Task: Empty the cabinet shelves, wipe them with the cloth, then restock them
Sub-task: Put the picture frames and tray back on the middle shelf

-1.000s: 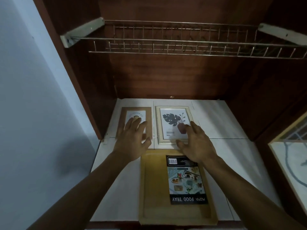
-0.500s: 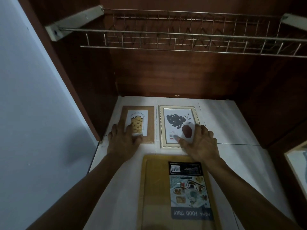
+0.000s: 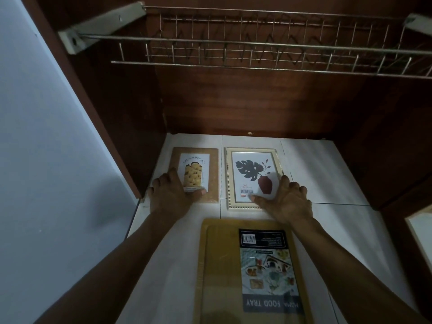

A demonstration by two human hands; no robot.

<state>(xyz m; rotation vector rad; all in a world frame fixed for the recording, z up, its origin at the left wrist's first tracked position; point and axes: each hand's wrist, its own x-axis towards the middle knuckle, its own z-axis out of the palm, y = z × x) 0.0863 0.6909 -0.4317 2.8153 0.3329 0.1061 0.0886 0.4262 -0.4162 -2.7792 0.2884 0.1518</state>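
Observation:
Two picture frames lie flat side by side at the back of the white tiled shelf (image 3: 315, 164). My left hand (image 3: 169, 196) grips the near left corner of the brown cork frame (image 3: 210, 174), thumb laid across its lower edge and fingers curled at its left side. My right hand (image 3: 288, 201) grips the near right corner of the cream frame with a leaf print (image 3: 251, 157), thumb on the glass and fingers curled round its right edge. A yellow food tray (image 3: 219, 265) with a printed label lies in front of both frames, between my forearms.
A bare wire dish rack (image 3: 257, 50) spans the cabinet above the shelf. Dark wooden walls close in the left, back and right. A pale wall stands at far left. A light-framed panel (image 3: 420, 232) shows at the right edge.
Both hands have slid back from the tops of the frames to their near outer corners, and the fingers have curled round the edges. The view has dropped closer to the shelf.

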